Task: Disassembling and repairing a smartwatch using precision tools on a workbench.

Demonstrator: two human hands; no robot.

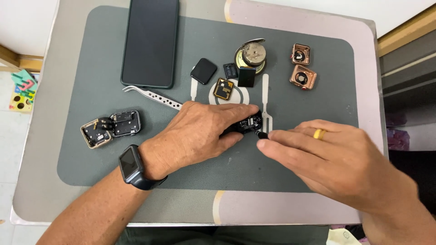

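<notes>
Left hand (200,131) clamps a black watch body (249,123); right hand (327,159) apparently pinches a small tool (262,134).

Small black watch body (249,123) (opened up) lies mid-mat.

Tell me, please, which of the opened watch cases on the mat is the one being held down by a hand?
It is the black case at the mat's centre, pinned under the left hand. The two copper-coloured cases at upper right lie untouched.
</notes>
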